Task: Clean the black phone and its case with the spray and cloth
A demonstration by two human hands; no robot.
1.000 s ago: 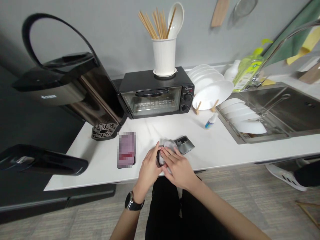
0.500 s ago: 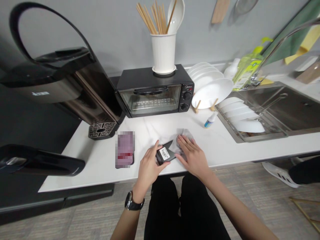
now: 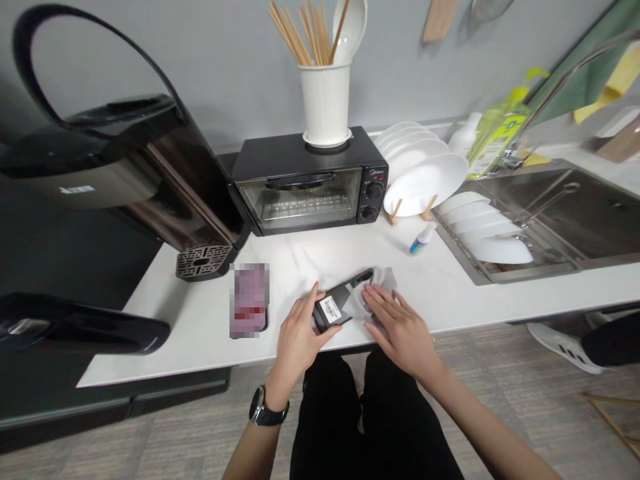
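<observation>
A dark phone (image 3: 340, 294) with a white barcode label lies back up on the white counter, and its camera end shows at the upper right. My left hand (image 3: 299, 331) grips its lower left end by the edges, thumb on the near side and fingers on the far side. My right hand (image 3: 404, 330) presses a thin grey cloth (image 3: 385, 275) against the right part of the phone, hiding some of the phone. Up and to the right, a small white spray bottle (image 3: 423, 239) with a blue label stands upright.
Another phone (image 3: 250, 300), its screen blurred out, lies on the counter (image 3: 195, 347) to the left. A black drink machine (image 3: 165, 173) stands behind it. A toaster oven (image 3: 307, 193), racked white plates (image 3: 425, 185) and a sink (image 3: 605, 207) line the back and right.
My right hand has slid the cloth to the right along the phone, uncovering more of its back and camera end. My left hand stays on the phone's lower end.
</observation>
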